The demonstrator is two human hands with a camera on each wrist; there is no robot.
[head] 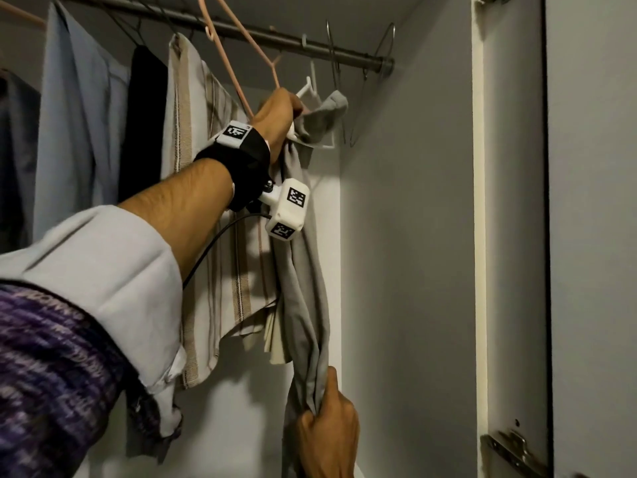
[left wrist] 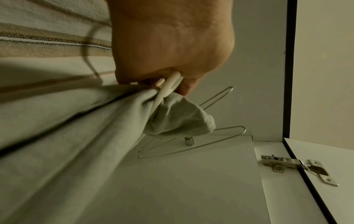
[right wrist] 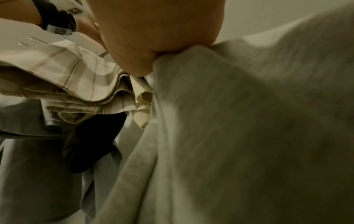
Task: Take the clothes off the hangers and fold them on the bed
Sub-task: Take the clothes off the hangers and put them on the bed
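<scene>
Matt grey cloth garment, glossy plastic hanger, metal rail

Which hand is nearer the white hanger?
Left. The left hand grips the white hanger near the rail; the right hand holds the grey garment well below it.

The left arm reaches up from the lower left of the head view, its left hand closed in a fist at the upper centre. The right hand sits at the bottom centre, fingers curled tight, thumb upward.
</scene>
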